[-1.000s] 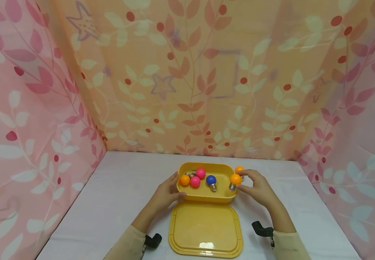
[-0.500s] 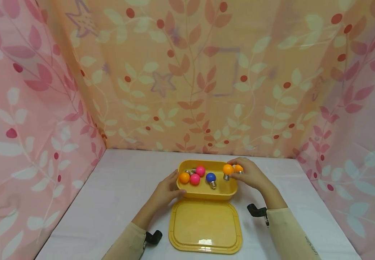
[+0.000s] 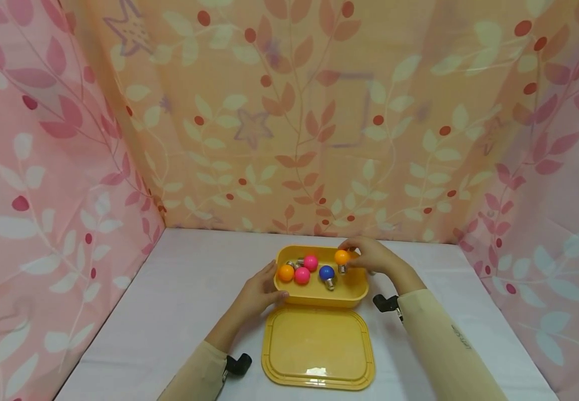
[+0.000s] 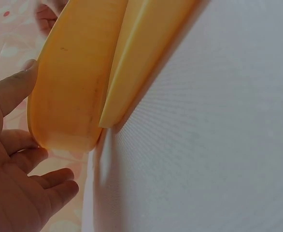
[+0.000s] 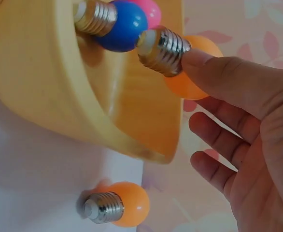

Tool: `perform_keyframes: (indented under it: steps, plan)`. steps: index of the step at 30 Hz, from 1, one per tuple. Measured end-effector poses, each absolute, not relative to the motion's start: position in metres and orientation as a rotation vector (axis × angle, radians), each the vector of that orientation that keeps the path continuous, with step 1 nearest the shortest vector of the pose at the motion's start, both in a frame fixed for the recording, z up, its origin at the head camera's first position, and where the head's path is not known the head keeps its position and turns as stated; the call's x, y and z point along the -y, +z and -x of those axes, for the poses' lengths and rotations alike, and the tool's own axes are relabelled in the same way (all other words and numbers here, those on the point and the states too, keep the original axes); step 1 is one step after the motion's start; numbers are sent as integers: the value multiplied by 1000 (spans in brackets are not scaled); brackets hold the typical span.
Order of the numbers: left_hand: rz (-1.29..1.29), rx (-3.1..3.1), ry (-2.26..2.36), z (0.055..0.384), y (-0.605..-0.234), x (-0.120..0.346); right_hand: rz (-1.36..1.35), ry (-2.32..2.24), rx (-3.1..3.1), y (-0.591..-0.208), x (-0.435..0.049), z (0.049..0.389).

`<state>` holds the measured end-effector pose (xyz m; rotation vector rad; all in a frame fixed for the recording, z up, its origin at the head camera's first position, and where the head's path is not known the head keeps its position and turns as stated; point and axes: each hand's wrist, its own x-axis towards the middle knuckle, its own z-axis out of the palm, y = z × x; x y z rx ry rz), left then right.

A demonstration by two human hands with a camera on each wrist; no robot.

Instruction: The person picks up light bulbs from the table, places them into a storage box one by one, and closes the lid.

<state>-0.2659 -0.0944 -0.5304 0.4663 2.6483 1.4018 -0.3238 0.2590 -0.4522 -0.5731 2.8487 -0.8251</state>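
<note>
White surface [image 3: 179, 312], yellow box [image 3: 319, 301] on it; left hand [image 3: 256, 292] holds its left end between thumb and fingers. Right hand [image 3: 375, 260], the nearer, pinches an orange bulb [image 3: 341, 257] over the box's right part, long axis near upright, metal base [image 3: 341, 269] down.

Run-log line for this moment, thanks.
left hand: touches yellow box; right hand: pinches orange bulb over box; second orange bulb: on table; lid: off
</note>
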Motion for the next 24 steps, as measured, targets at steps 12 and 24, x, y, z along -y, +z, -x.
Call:
perform_keyframes:
  steps: [12,24]
  plan:
    - [-510,-2625,1454,268,-533,96,604,-728,-2785,-464,-252,332]
    - [-509,-2630,1445,268,-534,96,738,-596,-2830,-471,-235,329]
